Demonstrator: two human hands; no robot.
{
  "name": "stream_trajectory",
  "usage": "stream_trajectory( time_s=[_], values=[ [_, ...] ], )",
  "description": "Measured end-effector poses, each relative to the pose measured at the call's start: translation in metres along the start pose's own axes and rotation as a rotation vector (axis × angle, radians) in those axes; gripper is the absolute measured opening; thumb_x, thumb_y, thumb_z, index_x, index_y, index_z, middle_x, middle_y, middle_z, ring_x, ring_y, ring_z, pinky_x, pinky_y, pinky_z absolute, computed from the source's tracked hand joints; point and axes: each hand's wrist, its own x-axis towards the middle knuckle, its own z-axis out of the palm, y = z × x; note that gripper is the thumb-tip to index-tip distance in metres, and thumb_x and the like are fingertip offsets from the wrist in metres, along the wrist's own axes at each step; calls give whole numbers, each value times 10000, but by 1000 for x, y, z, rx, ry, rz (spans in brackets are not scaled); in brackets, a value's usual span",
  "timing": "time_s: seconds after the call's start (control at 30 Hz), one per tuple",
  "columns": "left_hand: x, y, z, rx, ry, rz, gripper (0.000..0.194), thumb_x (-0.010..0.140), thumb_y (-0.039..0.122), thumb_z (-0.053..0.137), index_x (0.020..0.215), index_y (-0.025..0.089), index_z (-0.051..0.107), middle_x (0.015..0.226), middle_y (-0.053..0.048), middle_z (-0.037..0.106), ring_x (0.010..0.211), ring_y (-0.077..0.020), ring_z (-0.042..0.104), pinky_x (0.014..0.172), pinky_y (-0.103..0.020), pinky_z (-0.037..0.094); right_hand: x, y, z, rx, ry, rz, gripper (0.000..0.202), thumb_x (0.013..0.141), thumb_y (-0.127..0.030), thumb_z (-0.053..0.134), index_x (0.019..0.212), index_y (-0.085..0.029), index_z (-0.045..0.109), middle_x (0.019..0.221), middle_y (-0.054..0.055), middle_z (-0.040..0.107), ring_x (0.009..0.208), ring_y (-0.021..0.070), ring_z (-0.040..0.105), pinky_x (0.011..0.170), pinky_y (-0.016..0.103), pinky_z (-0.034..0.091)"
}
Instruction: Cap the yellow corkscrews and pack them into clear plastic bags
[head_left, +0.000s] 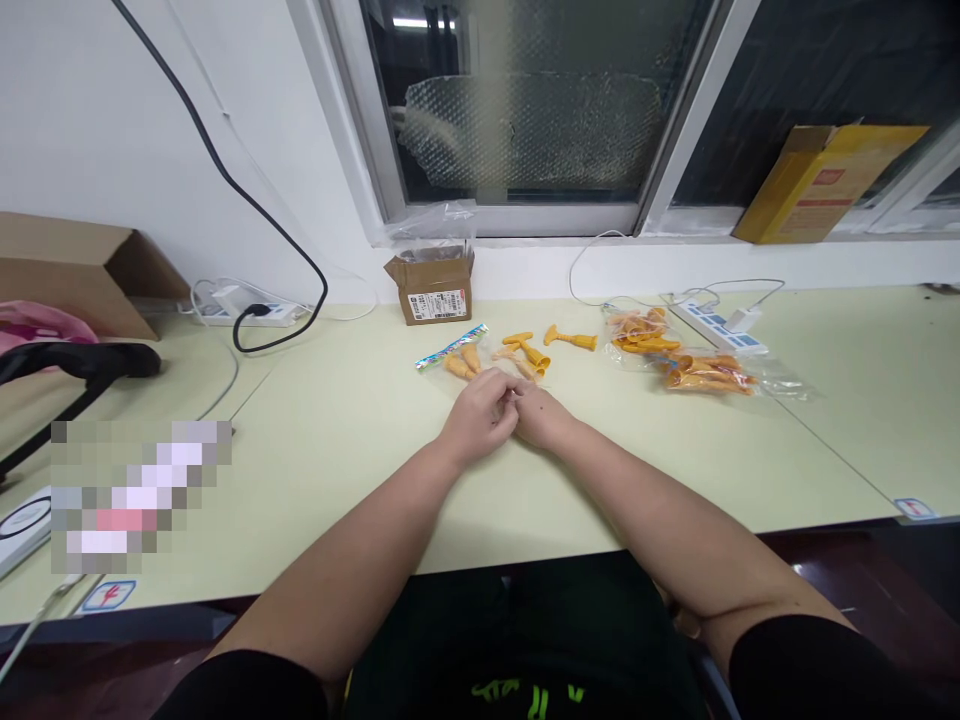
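My left hand and my right hand meet above the table, fingers curled and pinched together. Whatever is between them is hidden. Just beyond the hands lies a clear plastic bag with a shiny multicoloured top strip. Orange cone-like plastic pieces show through it, partly covered by my left hand. Near my right fingers are loose orange pieces: a T-shaped handle and a hollow flared piece. A longer T-shaped orange piece lies farther right.
Two clear bags of orange pieces lie to the right, beside a power strip. A small cardboard box stands by the wall. At left are a large carton, a black cable and a black stand.
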Motion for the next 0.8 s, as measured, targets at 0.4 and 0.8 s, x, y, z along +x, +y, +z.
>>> stream_trajectory(
  time_s=[0.4,0.8],
  values=[
    [2,-15,-12,61,210,-248,109,859,206,637,945,228,574,782,13,549,734,-162,553,737,-318,466,-11,69,-29,256,489,69,253,893,-213,553,1083,-191,719,1103,118,715,996,249,655,923,428,538],
    [3,-14,-17,-11,185,-295,110,836,264,681,801,219,586,697,27,567,679,-151,563,714,-314,450,-1,53,-23,-55,246,203,151,850,-321,705,762,-215,642,874,94,704,991,295,554,925,423,439]
  ],
)
